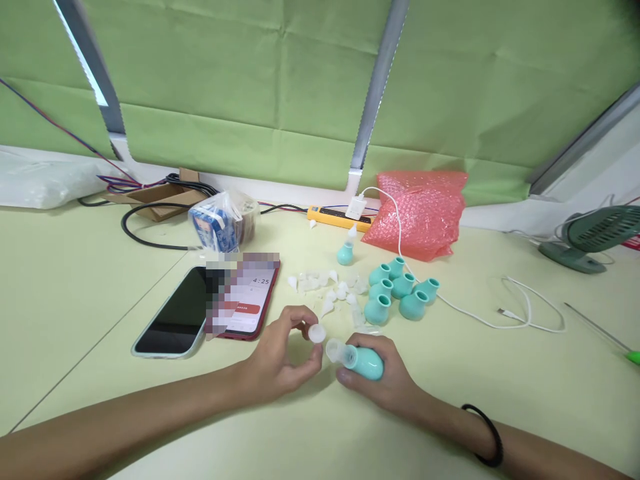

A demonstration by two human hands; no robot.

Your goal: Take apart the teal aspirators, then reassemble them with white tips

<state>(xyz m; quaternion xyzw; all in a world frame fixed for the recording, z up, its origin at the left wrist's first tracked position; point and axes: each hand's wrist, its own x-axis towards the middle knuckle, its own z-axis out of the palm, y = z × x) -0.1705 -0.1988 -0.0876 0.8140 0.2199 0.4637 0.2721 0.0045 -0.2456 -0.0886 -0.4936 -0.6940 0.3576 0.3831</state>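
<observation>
Right hand (396, 379) clamps a bulb (369, 364); left of it, left hand (277, 352) pinches a cap (317, 333) that a slack grip might drop.

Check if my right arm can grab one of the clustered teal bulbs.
Probably not yet: its grip holds another teal bulb, though the way to the clustered bulbs looks free.

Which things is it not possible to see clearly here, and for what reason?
All in the head view:
- Right hand: teal bulb hides some fingers.
- Red-cased phone: pixelation covers part of its screen.
- Red bubble-wrap bag: the wrap hides any contents.
- Green fan: cut off by right edge.
- Green tool handle: cut off by same edge.
</observation>
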